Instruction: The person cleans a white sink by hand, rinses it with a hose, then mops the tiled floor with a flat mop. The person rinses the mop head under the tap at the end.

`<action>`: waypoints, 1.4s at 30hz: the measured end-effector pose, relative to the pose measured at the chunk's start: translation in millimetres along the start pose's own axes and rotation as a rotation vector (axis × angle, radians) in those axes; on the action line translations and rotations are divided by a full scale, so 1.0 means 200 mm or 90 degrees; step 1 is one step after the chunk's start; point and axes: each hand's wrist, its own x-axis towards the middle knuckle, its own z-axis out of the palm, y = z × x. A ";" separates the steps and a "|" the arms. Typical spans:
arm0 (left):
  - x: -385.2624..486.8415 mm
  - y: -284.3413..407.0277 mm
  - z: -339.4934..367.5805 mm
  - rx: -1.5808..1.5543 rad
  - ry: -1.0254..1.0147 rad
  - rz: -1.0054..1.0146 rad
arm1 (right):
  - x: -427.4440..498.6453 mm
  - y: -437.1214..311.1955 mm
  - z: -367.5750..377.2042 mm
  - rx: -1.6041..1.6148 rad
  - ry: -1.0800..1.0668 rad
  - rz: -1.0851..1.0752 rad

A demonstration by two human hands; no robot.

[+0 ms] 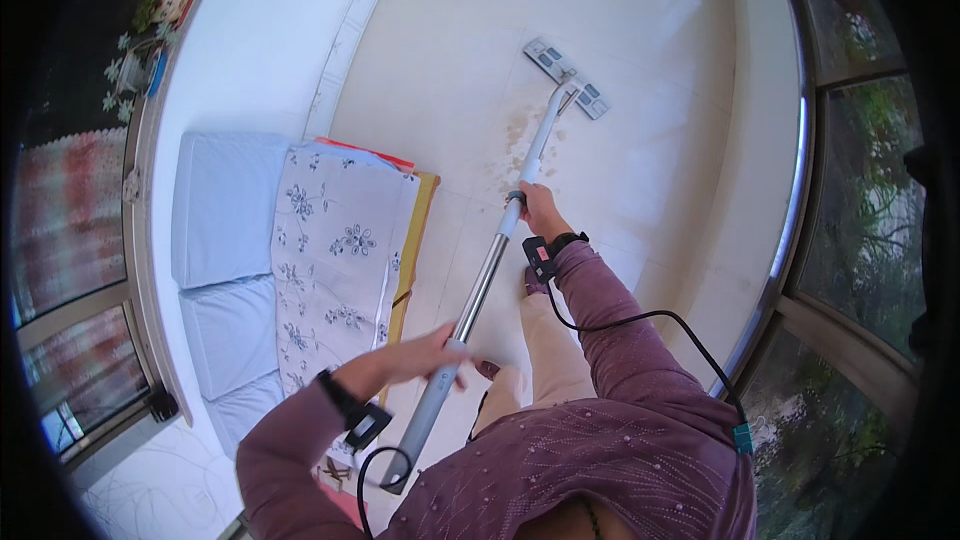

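A flat mop with a grey and metal pole [480,292] slants across the middle of the view. My right hand [541,208] grips the pole's upper light tube beside a dark collar. Nearer my body, my left hand [435,356] is at the grey handle; it is blurred, its fingers across the handle's top end, and how firmly it holds cannot be seen. The rectangular mop head [568,78] rests on the pale tiled floor with its plate face up. Brownish wet spots [517,127] lie on the floor just below the head, beside the pole.
On the left stands a wooden-edged sofa with a floral cover [349,240] and light blue cushions [229,210]. Potted plants [135,71] sit on the window ledge behind it. A wall and windows [855,187] run along the right. A black cable hangs from my right wrist.
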 end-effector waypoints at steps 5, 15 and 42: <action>-0.55 -0.30 0.21 -0.168 0.030 -0.112 | -0.07 0.12 0.12 0.132 0.042 0.002; -0.63 -0.93 0.66 -0.366 0.399 0.141 | -0.34 0.52 0.30 0.004 0.106 0.071; -1.65 -2.63 2.85 -0.181 0.917 0.132 | -2.69 2.44 0.20 -0.140 -0.057 0.546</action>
